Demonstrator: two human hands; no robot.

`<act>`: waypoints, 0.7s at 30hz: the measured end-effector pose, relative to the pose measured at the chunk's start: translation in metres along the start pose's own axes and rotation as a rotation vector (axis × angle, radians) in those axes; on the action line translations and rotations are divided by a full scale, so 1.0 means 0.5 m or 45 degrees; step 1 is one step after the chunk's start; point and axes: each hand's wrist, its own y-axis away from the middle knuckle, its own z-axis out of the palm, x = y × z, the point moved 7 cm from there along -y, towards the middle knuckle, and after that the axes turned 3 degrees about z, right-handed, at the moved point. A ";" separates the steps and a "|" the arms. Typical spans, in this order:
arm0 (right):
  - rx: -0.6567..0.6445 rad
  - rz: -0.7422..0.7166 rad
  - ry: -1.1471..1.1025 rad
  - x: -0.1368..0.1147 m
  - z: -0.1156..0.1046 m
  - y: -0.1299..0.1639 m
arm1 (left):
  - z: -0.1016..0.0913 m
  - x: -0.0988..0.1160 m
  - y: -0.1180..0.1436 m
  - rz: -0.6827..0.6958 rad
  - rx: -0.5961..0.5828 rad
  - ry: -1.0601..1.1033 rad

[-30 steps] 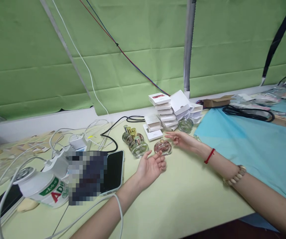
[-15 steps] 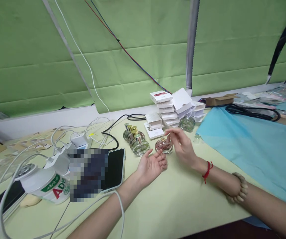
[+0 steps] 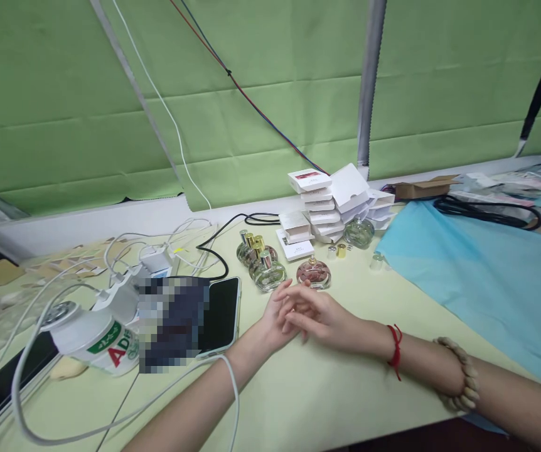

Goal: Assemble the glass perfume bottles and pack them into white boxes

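We face a wall of green fabric panels hung in horizontal folds, with a grey vertical pole dividing them. A white cable and a pair of red and blue wires run diagonally down across the fabric. Below it a white ledge meets our pale yellow-green tabletop. On the right a light blue sheet covers the table. The light is soft and even.
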 end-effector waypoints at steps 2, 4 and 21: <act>0.085 0.018 -0.113 0.003 -0.011 -0.002 | 0.008 -0.003 0.004 -0.026 -0.067 -0.027; 0.191 0.058 -0.175 0.004 -0.025 -0.003 | 0.023 -0.006 0.009 -0.061 -0.162 -0.064; 0.947 -0.004 0.177 -0.001 -0.179 0.009 | 0.046 -0.005 0.013 -0.162 -0.276 0.030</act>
